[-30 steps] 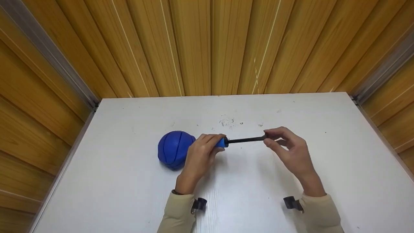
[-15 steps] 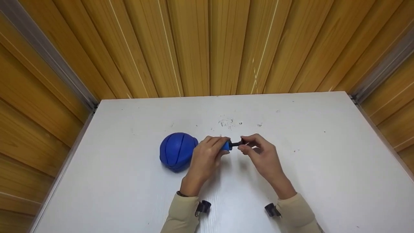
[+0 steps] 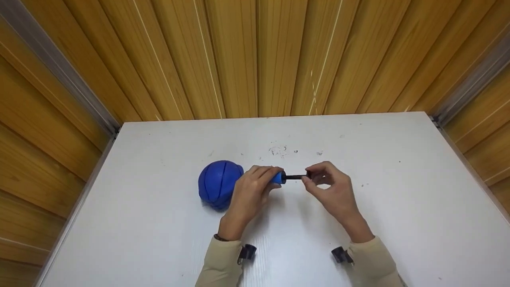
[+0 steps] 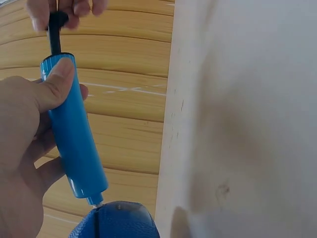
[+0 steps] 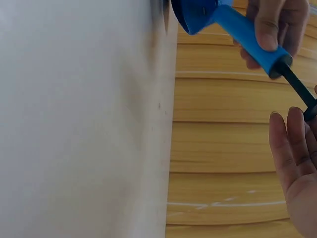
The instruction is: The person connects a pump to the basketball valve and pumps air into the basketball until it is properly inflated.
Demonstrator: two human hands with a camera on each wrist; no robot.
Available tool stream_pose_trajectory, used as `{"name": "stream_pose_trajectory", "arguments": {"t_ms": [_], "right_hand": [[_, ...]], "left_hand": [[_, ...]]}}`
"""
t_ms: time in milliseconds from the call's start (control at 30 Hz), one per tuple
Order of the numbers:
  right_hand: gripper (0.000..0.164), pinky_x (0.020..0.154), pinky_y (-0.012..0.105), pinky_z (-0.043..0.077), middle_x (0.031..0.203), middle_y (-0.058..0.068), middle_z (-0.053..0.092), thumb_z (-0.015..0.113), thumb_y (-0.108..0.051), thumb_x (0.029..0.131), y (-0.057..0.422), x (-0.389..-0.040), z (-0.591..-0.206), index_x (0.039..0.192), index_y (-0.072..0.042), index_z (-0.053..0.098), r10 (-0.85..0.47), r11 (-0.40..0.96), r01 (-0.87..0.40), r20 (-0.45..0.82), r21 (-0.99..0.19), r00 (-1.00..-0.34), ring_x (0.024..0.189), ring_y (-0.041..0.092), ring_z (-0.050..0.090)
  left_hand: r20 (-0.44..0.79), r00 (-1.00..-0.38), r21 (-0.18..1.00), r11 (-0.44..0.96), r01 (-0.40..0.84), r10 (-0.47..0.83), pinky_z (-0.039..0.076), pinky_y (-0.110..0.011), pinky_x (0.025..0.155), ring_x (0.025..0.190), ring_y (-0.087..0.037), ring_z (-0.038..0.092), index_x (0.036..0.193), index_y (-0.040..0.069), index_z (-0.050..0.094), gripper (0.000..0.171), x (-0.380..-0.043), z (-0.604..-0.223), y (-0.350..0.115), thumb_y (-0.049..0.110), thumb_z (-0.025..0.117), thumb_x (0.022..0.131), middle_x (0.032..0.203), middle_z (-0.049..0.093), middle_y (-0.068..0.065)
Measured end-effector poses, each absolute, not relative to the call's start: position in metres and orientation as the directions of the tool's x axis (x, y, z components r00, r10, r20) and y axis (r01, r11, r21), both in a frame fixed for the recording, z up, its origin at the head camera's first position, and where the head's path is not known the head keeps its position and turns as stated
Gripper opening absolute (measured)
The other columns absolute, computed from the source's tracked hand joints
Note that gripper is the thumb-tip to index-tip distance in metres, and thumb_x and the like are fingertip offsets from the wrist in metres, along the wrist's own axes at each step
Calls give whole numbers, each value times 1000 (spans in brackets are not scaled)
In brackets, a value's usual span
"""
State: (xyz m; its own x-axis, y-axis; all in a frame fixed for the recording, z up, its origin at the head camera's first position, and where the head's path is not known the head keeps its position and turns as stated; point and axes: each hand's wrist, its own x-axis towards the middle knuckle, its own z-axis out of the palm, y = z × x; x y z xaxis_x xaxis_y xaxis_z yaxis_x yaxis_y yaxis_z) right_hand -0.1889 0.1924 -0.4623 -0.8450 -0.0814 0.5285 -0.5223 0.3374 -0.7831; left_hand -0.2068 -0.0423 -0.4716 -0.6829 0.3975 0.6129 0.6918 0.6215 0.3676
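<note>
A blue hand pump [image 4: 77, 134] with a black plunger rod [image 3: 295, 177] lies across between the two hands. My left hand [image 3: 252, 193] grips the pump's barrel, thumb along its side in the left wrist view. The pump's narrow end meets a blue, dented ball [image 3: 220, 184] with dark seams, left of that hand. My right hand [image 3: 332, 189] pinches the black handle [image 4: 58, 20] at the rod's outer end. A short length of rod shows between barrel and handle. In the right wrist view, two fingers [image 5: 285, 144] of the right hand extend straight beside the handle.
The hands work above a white table [image 3: 139, 191] with small dark marks [image 3: 279, 150] toward its back. Wood-look panels [image 3: 239, 59] stand behind it and at both sides. A black wrist camera [image 3: 248, 252] sits on each sleeve.
My right hand first moved left, sliding the rod mostly into the barrel, then drew back slightly to the right, so more rod shows. The left hand kept its grip; the ball barely shifted.
</note>
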Motion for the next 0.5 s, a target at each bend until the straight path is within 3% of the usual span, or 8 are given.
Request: {"name": "stream_pose_trajectory", "arguments": {"t_ms": [233,500], "right_hand": [[23,79,19,57,98,11,71,77,12,90,226,-184,-440,110,4,71,-10,322,-542,569,-777,-822,86,13,70],[24,83,27,61,102,10,69,77,7,93,220,-186,-444,115,1,70,-87,234,-420,412,-877,-907,94,20,70]], "left_hand": [[640,-683,373,634,677,352,58,-36,96,109,-23,69,126,8,75,34,-208,-471,-43,14,81,94,120,75,-5],[606,-687,290,693,660,401,58,-37,94,109,-25,69,128,6,72,33,-205,-473,-35,16,78,97,119,75,-8]]}}
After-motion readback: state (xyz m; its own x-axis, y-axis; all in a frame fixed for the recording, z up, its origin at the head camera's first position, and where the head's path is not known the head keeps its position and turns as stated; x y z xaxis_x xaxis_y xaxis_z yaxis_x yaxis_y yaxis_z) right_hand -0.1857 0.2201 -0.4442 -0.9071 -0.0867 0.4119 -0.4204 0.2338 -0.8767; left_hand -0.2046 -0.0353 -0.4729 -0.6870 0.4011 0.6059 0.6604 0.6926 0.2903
